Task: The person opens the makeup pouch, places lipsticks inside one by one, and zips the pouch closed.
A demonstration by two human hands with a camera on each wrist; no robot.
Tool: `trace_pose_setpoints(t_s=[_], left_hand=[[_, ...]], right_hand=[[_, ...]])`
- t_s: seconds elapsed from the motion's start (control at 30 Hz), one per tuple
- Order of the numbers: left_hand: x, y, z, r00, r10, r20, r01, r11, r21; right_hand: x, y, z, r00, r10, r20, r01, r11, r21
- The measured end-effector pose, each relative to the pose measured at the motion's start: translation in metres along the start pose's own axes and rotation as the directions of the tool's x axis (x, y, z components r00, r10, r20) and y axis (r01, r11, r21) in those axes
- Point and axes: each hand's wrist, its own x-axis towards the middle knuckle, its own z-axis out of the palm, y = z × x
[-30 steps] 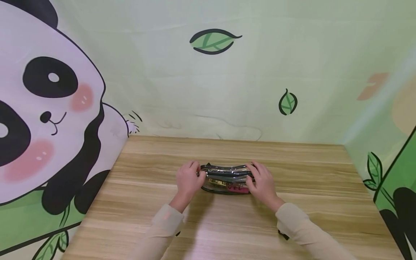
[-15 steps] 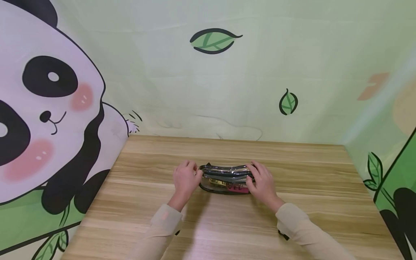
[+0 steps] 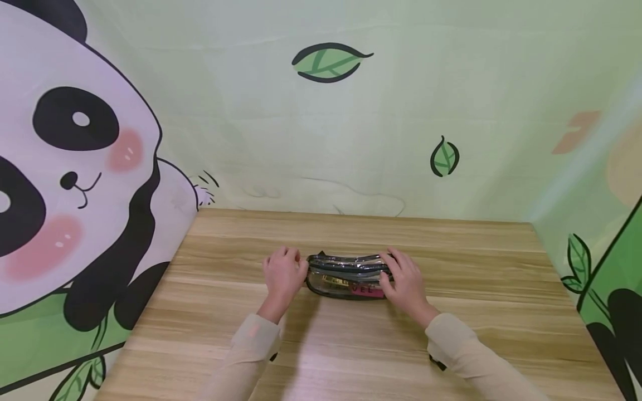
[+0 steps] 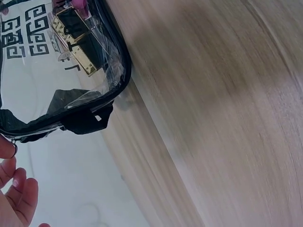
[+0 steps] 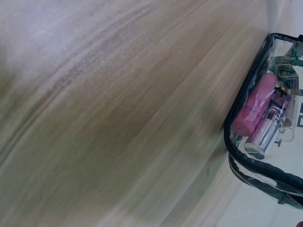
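Observation:
A clear pouch (image 3: 331, 288) with black trim and a zipper along its top stands on the table between both hands. Through its plastic show a pink tube (image 5: 255, 106), a silver-capped cylinder (image 5: 262, 137) and a gold-and-black box (image 4: 78, 40). At the pouch's left end, my left hand (image 3: 285, 277) pinches the small metal zipper pull (image 4: 14, 145) between thumb and finger, its other fingers loosely curled. My right hand (image 3: 405, 282) grips the right end, thumb on the near side and fingers over the top. Only a fingertip of it shows in the right wrist view.
The wood-grain table (image 3: 351, 356) reaches back to a pale green fabric wall (image 3: 251, 111) printed with leaves and a panda (image 3: 100, 167). A black tab (image 4: 90, 122) sticks out from the pouch's end.
My left hand has slid left along the pouch's top to its left end, baring more of that corner. The right hand has kept its place.

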Motion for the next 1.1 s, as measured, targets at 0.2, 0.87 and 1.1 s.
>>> trace_pose_setpoints(t_s=[0.2,0.87,1.1], left_hand=[[0.002,-0.003,0.0,0.999,-0.03,0.022,0.029,0.999,0.012],[0.01,-0.012,0.004,0.984,-0.122,0.133,0.119,0.992,0.032],[0.006,-0.016,0.01,0.985,-0.077,0.153,0.069,0.996,0.058]], right_hand=[[0.0,0.0,0.0,1.0,-0.006,-0.008,0.006,1.0,0.005],[0.0,-0.001,0.001,1.0,0.01,0.015,-0.009,1.0,-0.005],[-0.001,0.0,0.002,1.0,-0.003,-0.002,0.003,1.0,0.006]])
